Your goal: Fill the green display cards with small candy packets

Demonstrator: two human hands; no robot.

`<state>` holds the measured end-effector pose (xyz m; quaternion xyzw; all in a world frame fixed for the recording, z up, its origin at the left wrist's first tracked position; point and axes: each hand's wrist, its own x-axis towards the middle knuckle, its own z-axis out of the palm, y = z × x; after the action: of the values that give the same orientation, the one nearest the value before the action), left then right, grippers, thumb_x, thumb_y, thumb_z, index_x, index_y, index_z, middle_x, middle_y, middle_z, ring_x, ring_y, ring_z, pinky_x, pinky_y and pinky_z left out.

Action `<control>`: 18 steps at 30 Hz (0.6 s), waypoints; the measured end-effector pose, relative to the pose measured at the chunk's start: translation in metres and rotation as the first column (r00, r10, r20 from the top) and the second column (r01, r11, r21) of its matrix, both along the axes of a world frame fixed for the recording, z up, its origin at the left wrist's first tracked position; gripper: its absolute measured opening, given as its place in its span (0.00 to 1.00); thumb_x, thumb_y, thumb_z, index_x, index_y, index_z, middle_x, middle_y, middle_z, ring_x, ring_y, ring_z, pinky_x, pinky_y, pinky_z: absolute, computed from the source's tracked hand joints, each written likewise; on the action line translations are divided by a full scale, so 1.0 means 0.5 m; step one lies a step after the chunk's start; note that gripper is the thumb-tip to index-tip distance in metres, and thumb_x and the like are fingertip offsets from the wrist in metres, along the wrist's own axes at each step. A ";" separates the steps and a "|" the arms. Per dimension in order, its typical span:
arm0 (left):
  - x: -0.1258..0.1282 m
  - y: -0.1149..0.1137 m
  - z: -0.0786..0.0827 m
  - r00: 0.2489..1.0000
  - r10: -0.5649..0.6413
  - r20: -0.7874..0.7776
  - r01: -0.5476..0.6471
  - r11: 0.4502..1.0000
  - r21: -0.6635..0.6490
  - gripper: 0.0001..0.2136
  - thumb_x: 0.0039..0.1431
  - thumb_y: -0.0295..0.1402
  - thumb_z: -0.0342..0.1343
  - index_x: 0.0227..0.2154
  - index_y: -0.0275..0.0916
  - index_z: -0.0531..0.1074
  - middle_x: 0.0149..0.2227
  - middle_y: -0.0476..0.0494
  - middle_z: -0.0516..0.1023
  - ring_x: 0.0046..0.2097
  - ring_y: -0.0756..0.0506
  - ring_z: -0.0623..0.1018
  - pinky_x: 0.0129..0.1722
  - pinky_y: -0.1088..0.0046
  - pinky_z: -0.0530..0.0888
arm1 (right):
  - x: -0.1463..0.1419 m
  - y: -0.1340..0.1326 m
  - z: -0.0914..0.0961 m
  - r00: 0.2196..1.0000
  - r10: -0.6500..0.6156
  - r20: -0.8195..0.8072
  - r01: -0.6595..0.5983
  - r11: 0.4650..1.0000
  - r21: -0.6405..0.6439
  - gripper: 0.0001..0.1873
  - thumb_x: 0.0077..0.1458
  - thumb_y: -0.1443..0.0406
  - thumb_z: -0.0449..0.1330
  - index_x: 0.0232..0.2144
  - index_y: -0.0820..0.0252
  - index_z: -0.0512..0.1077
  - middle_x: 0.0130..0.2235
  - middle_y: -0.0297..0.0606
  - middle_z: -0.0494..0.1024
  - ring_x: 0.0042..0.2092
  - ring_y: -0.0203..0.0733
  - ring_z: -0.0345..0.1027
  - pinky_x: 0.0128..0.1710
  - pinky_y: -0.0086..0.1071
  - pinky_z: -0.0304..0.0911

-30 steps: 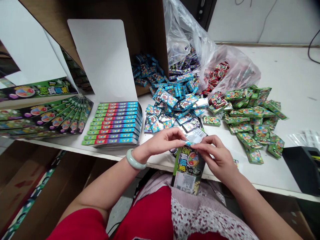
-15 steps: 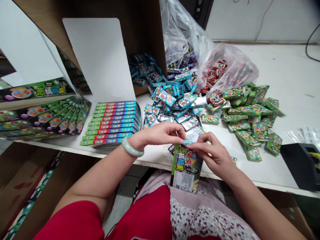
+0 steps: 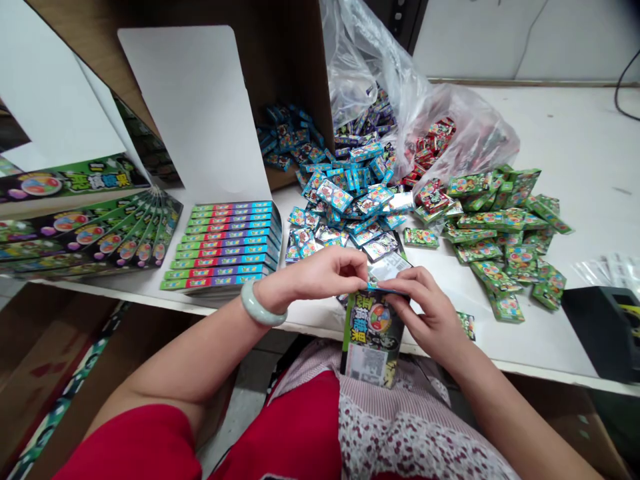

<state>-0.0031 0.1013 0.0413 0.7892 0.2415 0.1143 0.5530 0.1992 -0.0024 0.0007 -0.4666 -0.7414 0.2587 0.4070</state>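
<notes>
Carefully, the left hand [image 3: 320, 277] and right hand [image 3: 430, 313] pinch a small foil packet [image 3: 389, 269] between them; a slipped grip could drop it among the loose sachets [image 3: 340, 200] at twelve o'clock.

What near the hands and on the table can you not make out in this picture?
Head view:
- blue packet: mostly hidden by the fingers of the right hand
- printed card: upper end hidden by that hand
- black box: cut off by the right edge
- loose green packets: print too small to read
</notes>
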 end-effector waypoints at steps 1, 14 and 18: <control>0.000 -0.003 0.002 1.000 0.007 -0.008 -0.007 1.000 0.019 0.05 0.55 0.28 0.53 0.26 0.33 0.70 0.28 0.48 0.71 0.32 0.51 0.70 0.32 0.76 0.67 | -0.003 0.001 0.001 1.000 -0.015 -0.003 0.015 1.000 -0.003 0.18 0.60 0.71 0.55 0.51 0.50 0.68 0.39 0.37 0.66 0.42 0.40 0.63 0.39 0.35 0.63; 0.005 -0.021 0.019 0.999 0.019 -0.039 -0.011 0.980 0.197 0.06 0.57 0.26 0.52 0.26 0.34 0.71 0.27 0.49 0.72 0.31 0.51 0.71 0.32 0.75 0.66 | -0.026 0.003 0.024 0.980 -0.124 0.157 0.114 0.991 0.068 0.04 0.58 0.66 0.60 0.37 0.58 0.73 0.35 0.38 0.71 0.39 0.43 0.65 0.37 0.39 0.62; 0.000 -0.024 0.015 0.999 0.022 -0.037 -0.016 0.988 0.154 0.06 0.58 0.27 0.53 0.26 0.34 0.71 0.28 0.49 0.72 0.31 0.51 0.70 0.32 0.75 0.67 | -0.037 0.000 0.019 0.975 -0.132 0.177 0.121 0.990 0.073 0.07 0.60 0.67 0.58 0.41 0.59 0.73 0.35 0.40 0.71 0.38 0.43 0.66 0.36 0.39 0.63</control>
<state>-0.0030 0.0893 0.0489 0.8292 0.2503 0.1225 0.4845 0.1806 -0.0023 0.0103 -0.5215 -0.7519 0.1656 0.3677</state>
